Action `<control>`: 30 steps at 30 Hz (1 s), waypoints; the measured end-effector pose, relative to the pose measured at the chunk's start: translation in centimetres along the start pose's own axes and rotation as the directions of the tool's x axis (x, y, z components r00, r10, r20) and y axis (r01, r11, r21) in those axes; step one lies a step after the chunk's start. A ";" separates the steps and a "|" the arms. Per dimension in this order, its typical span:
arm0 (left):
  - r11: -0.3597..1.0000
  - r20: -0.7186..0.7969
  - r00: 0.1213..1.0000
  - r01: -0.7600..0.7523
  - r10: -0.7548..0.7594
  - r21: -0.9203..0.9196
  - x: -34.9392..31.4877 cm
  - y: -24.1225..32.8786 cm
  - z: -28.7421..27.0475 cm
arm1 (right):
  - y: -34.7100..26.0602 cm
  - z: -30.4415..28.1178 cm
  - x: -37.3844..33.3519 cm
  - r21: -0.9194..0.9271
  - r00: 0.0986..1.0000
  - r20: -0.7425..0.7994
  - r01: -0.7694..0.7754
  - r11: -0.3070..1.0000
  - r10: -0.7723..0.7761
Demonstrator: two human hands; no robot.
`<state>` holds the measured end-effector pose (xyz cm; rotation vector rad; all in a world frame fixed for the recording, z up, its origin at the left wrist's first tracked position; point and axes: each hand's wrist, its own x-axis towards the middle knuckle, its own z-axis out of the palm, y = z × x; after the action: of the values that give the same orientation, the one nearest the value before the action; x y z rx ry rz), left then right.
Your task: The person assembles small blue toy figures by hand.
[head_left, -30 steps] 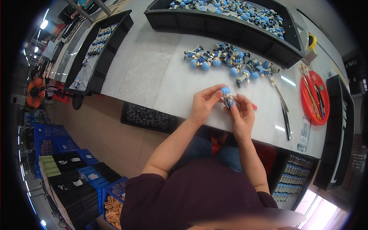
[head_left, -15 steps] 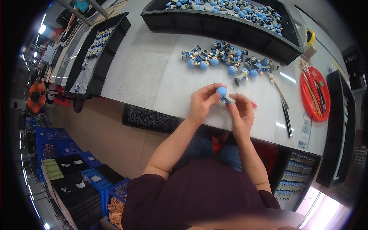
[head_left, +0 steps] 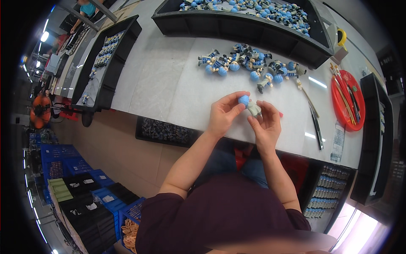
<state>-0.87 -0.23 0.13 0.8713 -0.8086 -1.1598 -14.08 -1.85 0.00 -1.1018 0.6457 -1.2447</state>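
A small doll figurine (head_left: 253, 108) with a blue head and pale grey body is held over the near edge of the table. My left hand (head_left: 226, 111) pinches it by the blue head between thumb and fingers. Beside the figurine's lower body, my right hand (head_left: 266, 126) has its thumb and fingers apart; its fingertips are close to the body, and whether they touch it is hard to see. Farther out on the tabletop lies a loose pile of similar figurines (head_left: 257, 63), blue-headed with striped clothing.
A large black tray (head_left: 241, 29) of figurines stands at the back. On the right, a red plate (head_left: 346, 101) holds brushes, with more brushes (head_left: 315, 122) beside it. Another black tray (head_left: 111, 70) sits at left. A bin of dark pieces (head_left: 165, 131) is below the table edge.
The figurine has been turned, so its pale grey body now faces up. My right thumb and fingers have spread apart, while my left hand keeps its pinch on the head.
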 end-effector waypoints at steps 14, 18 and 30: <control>1.000 -0.018 1.000 -0.015 0.014 -0.003 -0.1 -0.1 -0.1 | -0.1 0.1 0.1 -0.015 0.999 -0.008 -0.045 0.999 0.045; 1.000 -0.016 1.000 -0.006 0.005 -0.020 -0.1 -0.1 -0.1 | -0.1 0.2 0.0 -0.029 1.000 -0.010 -0.027 0.999 0.026; 1.000 0.004 1.000 -0.004 0.004 -0.014 0.0 -0.1 -0.3 | 0.1 0.0 0.0 -0.014 1.000 0.000 -0.021 1.000 0.021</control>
<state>-0.67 -0.17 -0.06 0.8554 -0.8042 -1.1633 -14.05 -1.86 -0.09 -1.1042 0.6655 -1.2243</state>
